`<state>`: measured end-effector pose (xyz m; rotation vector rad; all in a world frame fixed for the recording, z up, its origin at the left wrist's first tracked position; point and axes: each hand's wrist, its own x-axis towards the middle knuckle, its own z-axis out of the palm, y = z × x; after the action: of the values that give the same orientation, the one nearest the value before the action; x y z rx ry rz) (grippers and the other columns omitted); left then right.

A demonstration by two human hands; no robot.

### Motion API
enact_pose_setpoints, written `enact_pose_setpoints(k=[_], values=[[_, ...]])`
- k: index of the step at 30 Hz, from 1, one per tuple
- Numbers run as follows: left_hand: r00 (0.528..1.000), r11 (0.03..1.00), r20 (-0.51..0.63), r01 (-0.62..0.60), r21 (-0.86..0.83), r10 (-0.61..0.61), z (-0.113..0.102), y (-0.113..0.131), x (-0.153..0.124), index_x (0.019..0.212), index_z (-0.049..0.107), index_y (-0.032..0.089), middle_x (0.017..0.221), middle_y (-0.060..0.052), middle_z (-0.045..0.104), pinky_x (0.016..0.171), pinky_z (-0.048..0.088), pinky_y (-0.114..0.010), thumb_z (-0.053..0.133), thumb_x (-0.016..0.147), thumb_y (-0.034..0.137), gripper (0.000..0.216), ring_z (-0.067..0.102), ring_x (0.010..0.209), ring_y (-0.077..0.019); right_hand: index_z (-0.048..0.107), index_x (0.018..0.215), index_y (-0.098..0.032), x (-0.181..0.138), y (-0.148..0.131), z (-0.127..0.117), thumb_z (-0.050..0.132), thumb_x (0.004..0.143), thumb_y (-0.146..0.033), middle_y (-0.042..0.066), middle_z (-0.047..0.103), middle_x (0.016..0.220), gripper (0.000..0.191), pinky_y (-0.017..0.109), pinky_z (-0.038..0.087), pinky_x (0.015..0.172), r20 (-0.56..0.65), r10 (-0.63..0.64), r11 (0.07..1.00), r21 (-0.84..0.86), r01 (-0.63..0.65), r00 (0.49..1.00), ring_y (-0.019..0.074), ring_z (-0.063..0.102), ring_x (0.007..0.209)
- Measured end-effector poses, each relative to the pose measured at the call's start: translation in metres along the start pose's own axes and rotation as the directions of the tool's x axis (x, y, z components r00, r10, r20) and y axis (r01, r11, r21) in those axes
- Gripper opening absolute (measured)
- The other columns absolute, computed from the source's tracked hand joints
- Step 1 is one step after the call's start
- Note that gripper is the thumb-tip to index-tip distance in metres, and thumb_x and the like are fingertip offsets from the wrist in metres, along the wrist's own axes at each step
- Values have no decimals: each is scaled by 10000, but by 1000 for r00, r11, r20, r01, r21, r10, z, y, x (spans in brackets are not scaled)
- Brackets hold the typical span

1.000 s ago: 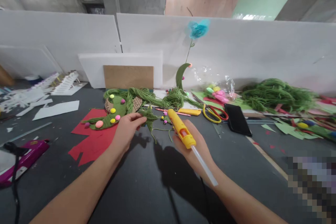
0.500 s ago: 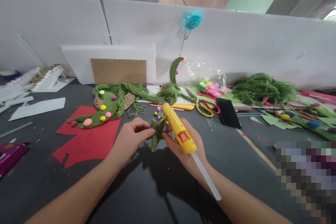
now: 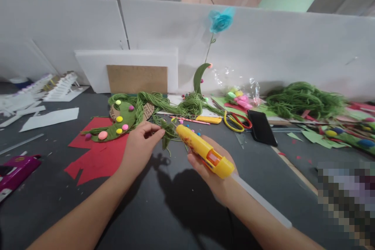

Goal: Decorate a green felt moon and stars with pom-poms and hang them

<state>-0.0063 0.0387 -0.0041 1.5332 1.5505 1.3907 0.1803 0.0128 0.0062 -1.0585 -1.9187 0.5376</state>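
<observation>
Between thumb and fingers, my left hand (image 3: 144,142) pinches a small green yarn-wrapped star (image 3: 166,134), with a loose strand hanging below it. My right hand (image 3: 213,168) grips a yellow hot glue gun (image 3: 203,149), its nozzle pointing left at the star's edge; whether the tip touches cannot be made out. A long white glue stick (image 3: 262,199) sticks out of the gun's back end along my right forearm. Small coloured pompoms lie on the table just behind the gun.
Red paper (image 3: 101,164) and a green crescent with pompoms (image 3: 118,125) lie at left. Behind are green yarn (image 3: 304,99), scissors (image 3: 234,121), a yellow cutter (image 3: 208,119) and a black phone (image 3: 261,127). A purple tool (image 3: 19,174) sits far left; a blue flower (image 3: 222,22) stands at the back.
The glue gun has swung so its nozzle points left towards the star, and my right fingers have come off the star. The star has moved slightly left and up with my left hand.
</observation>
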Motion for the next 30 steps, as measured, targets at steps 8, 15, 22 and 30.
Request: enact_pose_setpoints(k=[8, 15, 22, 30], values=[[992, 987, -6, 125, -104, -126, -2, -1, 1, 718, 651, 180, 687, 14, 614, 641, 403, -256, 630, 707, 366, 187, 535, 661, -139, 387, 607, -204, 0, -1, 4, 496, 830, -333, -3, 452, 607, 280, 284, 372, 549, 105, -63, 988, -131, 77, 992, 142, 445, 582], [999, 999, -23, 39, -14, -39, -1, 2, 0, 700, 638, 178, 726, 13, 629, 674, 400, -245, 617, 723, 323, 149, 543, 703, -139, 395, 613, -203, 1, -4, 2, 487, 835, -322, -6, 456, 603, 269, 287, 370, 554, 109, -60, 987, -140, 75, 992, 139, 446, 573], [998, 998, -21, 58, 16, -58, -2, 4, -3, 660, 603, 185, 647, 27, 585, 605, 381, -245, 614, 709, 315, 139, 500, 632, -134, 462, 640, -195, -1, -4, 4, 486, 840, -316, -12, 491, 597, 235, 272, 375, 525, 85, -38, 985, -162, 51, 996, 122, 453, 537], [995, 994, 42, 91, -69, -88, 0, 2, -2, 701, 638, 180, 675, 18, 623, 628, 398, -240, 624, 711, 349, 170, 527, 655, -132, 564, 707, -199, -4, 7, 7, 531, 829, -352, 11, 571, 629, 199, 294, 421, 525, 43, 21, 988, -155, -14, 999, 150, 527, 549]])
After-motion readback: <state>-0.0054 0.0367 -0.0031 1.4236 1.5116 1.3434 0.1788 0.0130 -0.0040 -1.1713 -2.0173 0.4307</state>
